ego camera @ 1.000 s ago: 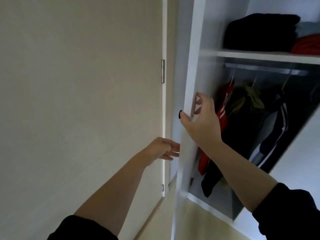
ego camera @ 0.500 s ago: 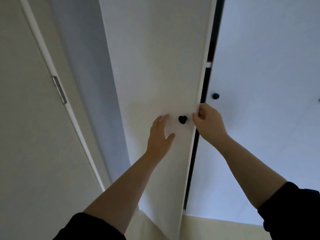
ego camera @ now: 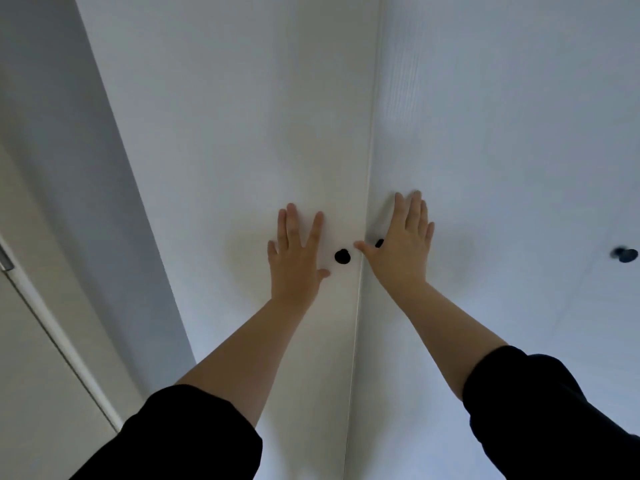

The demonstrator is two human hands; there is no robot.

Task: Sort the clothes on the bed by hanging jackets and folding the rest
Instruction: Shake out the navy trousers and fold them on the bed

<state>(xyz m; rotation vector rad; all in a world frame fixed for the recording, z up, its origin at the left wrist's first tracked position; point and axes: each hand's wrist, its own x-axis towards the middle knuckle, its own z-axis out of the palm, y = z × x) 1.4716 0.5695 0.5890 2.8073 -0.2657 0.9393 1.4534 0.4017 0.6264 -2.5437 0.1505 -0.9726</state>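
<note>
Both hands lie flat with fingers straight, grasping nothing; the left hand [ego camera: 294, 258] presses the left white wardrobe door [ego camera: 242, 133] beside its round black knob [ego camera: 342, 256]; the right hand [ego camera: 401, 251] presses the right white door [ego camera: 502, 150].

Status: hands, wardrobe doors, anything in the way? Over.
Left hand open, flat on left white wardrobe door; right hand open, flat on right white wardrobe door. Doors meet, no gap showing. Round black knob between hands; no clothes visible.

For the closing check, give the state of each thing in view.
left wardrobe door, shut
right wardrobe door, shut
left hand, flat, fingers straight, pressing the left wardrobe door
right hand, flat, pressing the right wardrobe door
left knob, untouched, between the hands
</note>
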